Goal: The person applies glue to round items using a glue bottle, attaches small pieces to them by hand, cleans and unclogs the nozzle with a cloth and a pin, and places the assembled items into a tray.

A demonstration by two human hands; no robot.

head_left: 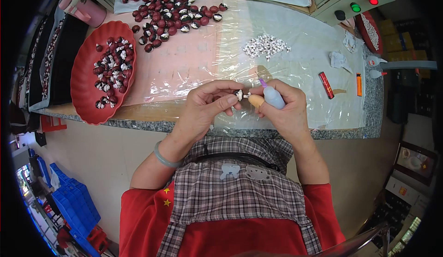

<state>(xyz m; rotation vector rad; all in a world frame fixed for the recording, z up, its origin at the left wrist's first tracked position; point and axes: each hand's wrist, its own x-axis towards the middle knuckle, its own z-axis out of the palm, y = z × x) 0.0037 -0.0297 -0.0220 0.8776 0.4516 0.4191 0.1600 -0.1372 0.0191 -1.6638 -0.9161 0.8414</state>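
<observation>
In my left hand [206,105], thumb and fingers pinch a small dark and white piece [238,94], like the round pieces in the red tray. My right hand [288,107] grips a squeeze bottle [274,97] with a purple nozzle that points up and away. A tan finger cover [256,101] sits on one of its digits. Close to that covered tip is a tiny white piece [248,95], almost touching the piece in my left hand. Beyond both hands lies a pile of small white pieces [265,46] on the plastic-covered table.
At the left stands a red scalloped tray [79,72] of dark red and white pieces. More round dark red pieces [161,24] lie toward the back. A pink mug [83,8] is behind the tray. A red tube [326,85] and an orange stick [359,84] lie right.
</observation>
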